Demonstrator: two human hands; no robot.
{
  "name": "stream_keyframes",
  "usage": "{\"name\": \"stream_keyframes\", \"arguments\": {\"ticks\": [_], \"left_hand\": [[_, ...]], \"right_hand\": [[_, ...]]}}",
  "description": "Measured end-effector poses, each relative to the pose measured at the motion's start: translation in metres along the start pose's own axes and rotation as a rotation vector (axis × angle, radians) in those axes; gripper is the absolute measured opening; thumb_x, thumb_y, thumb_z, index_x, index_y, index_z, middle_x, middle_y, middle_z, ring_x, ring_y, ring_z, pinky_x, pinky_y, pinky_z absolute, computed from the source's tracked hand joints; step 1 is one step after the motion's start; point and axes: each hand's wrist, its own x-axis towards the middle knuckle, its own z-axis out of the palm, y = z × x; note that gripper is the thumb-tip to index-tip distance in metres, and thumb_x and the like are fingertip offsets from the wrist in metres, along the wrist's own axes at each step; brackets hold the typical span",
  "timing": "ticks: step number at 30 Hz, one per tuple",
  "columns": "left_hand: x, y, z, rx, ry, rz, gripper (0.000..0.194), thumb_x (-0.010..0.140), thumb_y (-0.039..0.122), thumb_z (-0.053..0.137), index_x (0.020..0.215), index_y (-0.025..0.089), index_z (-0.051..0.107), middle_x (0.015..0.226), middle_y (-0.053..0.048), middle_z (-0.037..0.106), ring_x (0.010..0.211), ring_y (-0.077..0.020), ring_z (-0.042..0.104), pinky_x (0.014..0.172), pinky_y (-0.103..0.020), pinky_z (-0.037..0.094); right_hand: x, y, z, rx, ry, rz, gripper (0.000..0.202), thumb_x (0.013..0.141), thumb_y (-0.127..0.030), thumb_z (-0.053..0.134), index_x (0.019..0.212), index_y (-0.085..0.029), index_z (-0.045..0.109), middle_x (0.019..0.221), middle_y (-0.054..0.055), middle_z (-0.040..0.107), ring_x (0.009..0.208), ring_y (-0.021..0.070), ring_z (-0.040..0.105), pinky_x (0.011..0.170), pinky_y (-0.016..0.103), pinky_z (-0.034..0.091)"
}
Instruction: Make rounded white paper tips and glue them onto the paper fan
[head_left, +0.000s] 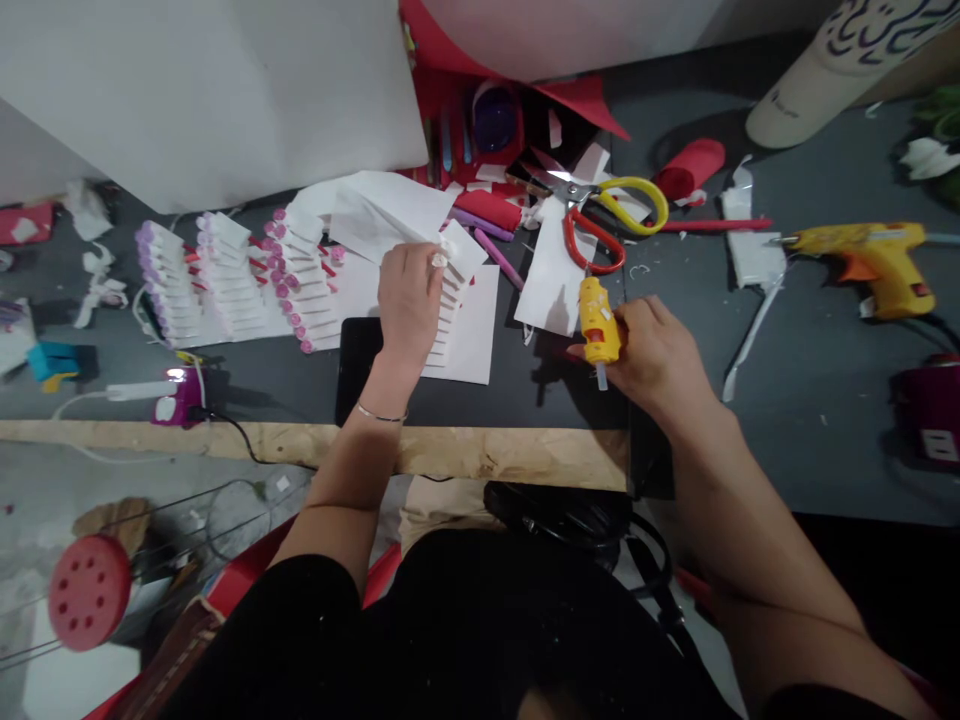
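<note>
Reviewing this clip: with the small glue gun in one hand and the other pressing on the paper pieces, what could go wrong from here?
1. The right hand holds the small yellow glue gun with its tip toward the white paper sheet; glue might drip onto it.
2. The left hand presses the row of white folded paper strips; fingers lie close to where glue may land, so a burn seems possible.
3. The red-and-yellow-handled scissors lie open nearby.

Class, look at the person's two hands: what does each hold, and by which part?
The right hand grips a small yellow glue gun around its body. The left hand presses on white folded paper strips, holding nothing.
</note>
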Motion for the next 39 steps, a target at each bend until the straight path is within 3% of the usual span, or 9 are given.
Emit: {"name": "stream_keyframes", "arguments": {"ticks": [6,13,16,21,25,28,30,35,39], "left_hand": [[-0.002,0.000,0.001,-0.001,0.029,0.027,0.005,0.103,0.030,0.061,0.103,0.027,0.065,0.111,-0.009,0.068,0.112,-0.0263,0.065,0.105,-0.047,0.054],[0.001,-0.003,-0.019,-0.031,0.034,-0.022,0.019,0.104,0.043,0.060,0.112,0.027,0.063,0.113,-0.009,0.069,0.101,-0.0240,0.064,0.099,-0.042,0.054],[0.010,-0.018,-0.019,-0.064,0.003,-0.023,0.028,0.102,0.052,0.059,0.115,0.027,0.063,0.119,-0.010,0.068,0.110,-0.0266,0.063,0.107,-0.046,0.051],[0.024,-0.041,-0.003,-0.119,-0.071,-0.112,0.052,0.090,0.058,0.075,0.127,0.025,0.059,0.134,-0.013,0.062,0.130,-0.0336,0.057,0.114,-0.051,0.047],[0.028,-0.045,0.002,-0.156,-0.117,-0.151,0.054,0.090,0.055,0.076,0.130,0.025,0.058,0.137,-0.014,0.060,0.132,-0.0334,0.057,0.114,-0.051,0.048],[0.026,-0.044,-0.007,-0.217,-0.152,-0.186,0.056,0.095,0.061,0.065,0.136,0.024,0.055,0.139,-0.015,0.061,0.130,-0.0310,0.060,0.112,-0.048,0.050],[0.023,-0.044,-0.017,-0.262,-0.231,-0.216,0.066,0.094,0.067,0.064,0.143,0.025,0.049,0.139,-0.015,0.062,0.129,-0.0316,0.062,0.110,-0.049,0.052],[0.011,-0.035,-0.032,-0.223,-0.500,-0.288,0.116,0.072,0.066,0.088,0.163,0.028,0.026,0.147,-0.019,0.060,0.136,-0.0414,0.060,0.111,-0.056,0.052],[0.001,-0.028,-0.023,-0.173,-0.515,-0.262,0.129,0.072,0.069,0.087,0.168,0.028,0.011,0.161,-0.021,0.048,0.147,-0.0452,0.050,0.117,-0.057,0.047]], "right_hand": [[-0.003,0.004,0.003,-0.022,-0.005,-0.019,0.031,0.096,-0.051,0.061,0.101,-0.021,0.061,0.087,0.012,0.061,0.086,0.0304,0.057,0.073,0.045,0.048],[-0.006,0.006,0.005,0.006,-0.040,-0.005,0.035,0.093,-0.056,0.067,0.098,-0.022,0.058,0.088,0.011,0.058,0.086,0.0301,0.056,0.071,0.043,0.045],[-0.005,0.005,0.005,-0.015,-0.031,-0.004,0.038,0.094,-0.059,0.065,0.095,-0.022,0.057,0.087,0.011,0.059,0.084,0.0297,0.056,0.069,0.043,0.045],[-0.005,0.003,0.004,-0.024,-0.029,-0.014,0.040,0.092,-0.061,0.067,0.094,-0.022,0.055,0.087,0.012,0.059,0.081,0.0286,0.055,0.068,0.043,0.045],[-0.006,0.002,0.002,-0.034,-0.035,0.004,0.038,0.093,-0.059,0.066,0.092,-0.023,0.054,0.087,0.011,0.059,0.081,0.0277,0.056,0.069,0.041,0.045],[-0.006,0.001,0.001,-0.030,-0.038,0.002,0.036,0.093,-0.058,0.065,0.093,-0.023,0.055,0.087,0.010,0.060,0.081,0.0274,0.056,0.067,0.040,0.045],[-0.005,0.002,0.000,-0.014,-0.041,-0.002,0.036,0.093,-0.058,0.067,0.095,-0.023,0.055,0.088,0.011,0.060,0.081,0.0276,0.056,0.067,0.041,0.045],[-0.005,0.004,0.001,0.005,-0.029,0.001,0.038,0.092,-0.059,0.069,0.095,-0.023,0.056,0.088,0.010,0.058,0.081,0.0275,0.056,0.068,0.041,0.044],[-0.007,0.005,0.002,0.002,-0.036,-0.007,0.040,0.091,-0.060,0.070,0.096,-0.023,0.055,0.089,0.010,0.059,0.083,0.0274,0.056,0.069,0.041,0.045]]}}
